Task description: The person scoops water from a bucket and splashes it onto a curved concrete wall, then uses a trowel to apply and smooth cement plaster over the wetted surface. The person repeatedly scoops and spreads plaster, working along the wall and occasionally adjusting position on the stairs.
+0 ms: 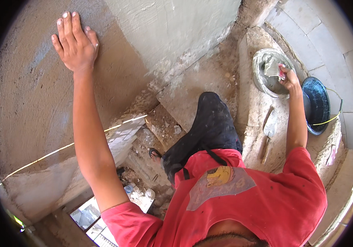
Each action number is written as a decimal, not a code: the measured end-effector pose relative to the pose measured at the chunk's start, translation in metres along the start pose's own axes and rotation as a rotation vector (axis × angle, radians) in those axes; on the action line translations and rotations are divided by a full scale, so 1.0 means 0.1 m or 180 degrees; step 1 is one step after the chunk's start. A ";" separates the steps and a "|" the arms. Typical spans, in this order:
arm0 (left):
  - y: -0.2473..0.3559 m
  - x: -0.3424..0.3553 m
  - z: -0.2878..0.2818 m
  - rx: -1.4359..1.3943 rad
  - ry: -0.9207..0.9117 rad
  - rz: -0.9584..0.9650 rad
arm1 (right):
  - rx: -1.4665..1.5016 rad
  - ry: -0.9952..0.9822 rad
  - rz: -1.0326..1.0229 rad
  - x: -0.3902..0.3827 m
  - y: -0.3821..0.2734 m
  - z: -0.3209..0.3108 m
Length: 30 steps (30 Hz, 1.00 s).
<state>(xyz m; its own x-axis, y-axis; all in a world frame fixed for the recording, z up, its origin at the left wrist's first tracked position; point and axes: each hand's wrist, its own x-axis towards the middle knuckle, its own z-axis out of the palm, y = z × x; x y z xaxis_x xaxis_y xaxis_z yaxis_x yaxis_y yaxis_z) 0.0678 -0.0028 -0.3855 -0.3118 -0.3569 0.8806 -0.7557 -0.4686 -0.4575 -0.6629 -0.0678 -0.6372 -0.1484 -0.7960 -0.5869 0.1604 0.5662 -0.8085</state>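
My left hand (77,50) lies flat against the rough brown wall (114,70), its fingers stretched out and holding nothing. On the right, my right hand (292,79) grips a small flat scraper (272,68) with a red part near my fingers. Wet grey plaster covers its blade. The scraper is over a round, plaster-coated basin (258,82), which has more grey mix inside. Nearer to me, a trowel (270,126) with a greyish blade and a wooden handle rests on the ledge.
Beside the basin, a dark blue bucket (319,105) with a yellow handle lies tipped. Smooth grey plaster (184,33) covers the upper wall area. A pale cord (40,158) runs along the wall. Rubble (164,123) lies near my sandaled foot (155,154). Pale tiles (328,45) line the right.
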 end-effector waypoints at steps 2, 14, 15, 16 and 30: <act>0.00 -0.01 0.01 -0.0072 -0.0070 -0.0051 | 0.0112 0.0078 -0.0044 -0.10 0.00 -0.03; -0.01 -0.03 0.05 -0.0448 0.0073 -0.0040 | 0.1279 -0.0270 -0.0963 -0.72 -0.06 -0.05; -0.02 -0.04 0.06 -0.0347 -0.0208 0.0016 | 0.1332 -0.0219 -0.0991 -0.80 -0.06 0.00; -0.03 -0.05 0.08 -0.0223 -0.0463 0.0056 | 0.1396 -0.0193 -0.1044 -0.88 -0.06 0.07; -0.21 0.08 -0.22 -0.1173 -0.0221 0.0045 | 0.2137 -0.1190 -0.2520 -2.28 -1.00 2.63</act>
<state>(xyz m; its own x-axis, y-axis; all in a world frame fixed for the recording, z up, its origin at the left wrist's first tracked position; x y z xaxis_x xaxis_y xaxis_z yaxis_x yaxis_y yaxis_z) 0.0685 0.0220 -0.3666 -0.2935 -0.4211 0.8582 -0.9121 -0.1456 -0.3834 -0.3881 0.0006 -0.4110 -0.1568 -0.9608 0.2285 0.6647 -0.2738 -0.6952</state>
